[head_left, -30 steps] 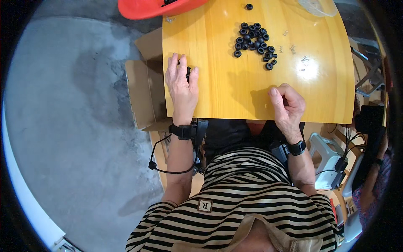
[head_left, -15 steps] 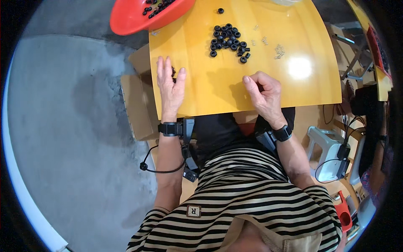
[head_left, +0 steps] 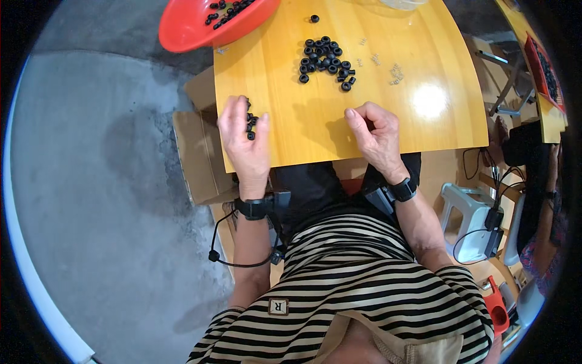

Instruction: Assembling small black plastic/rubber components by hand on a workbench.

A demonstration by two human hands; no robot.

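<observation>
By the left edge of the yellow table (head_left: 297, 127), my left hand (head_left: 245, 142) bends its fingers beside several small black parts (head_left: 251, 121). Its thumb stands apart from the fingers, with those parts in the gap. My right hand (head_left: 379, 136) is curled above the table's near edge, thumb against the bent fingers. Whatever may be inside that grip is hidden. Beyond both hands lies a loose cluster of round black grommet-like pieces (head_left: 327, 56) with holes in them. One single black piece (head_left: 314, 19) sits farther off. Tiny clear or silvery bits (head_left: 396, 74) lie right of the cluster.
A red basin (head_left: 188, 33) with black parts overlaps the table's far left corner. At the far edge stands a clear container (head_left: 403, 3). A cardboard box (head_left: 197, 158) is below on the left, a pale stool (head_left: 470, 221) on the right. Another person's arm (head_left: 548, 212) shows far right.
My left hand has drawn nearer to me and its fingers, stretched before, are now bent, showing more of the black parts. My right hand has barely moved.
</observation>
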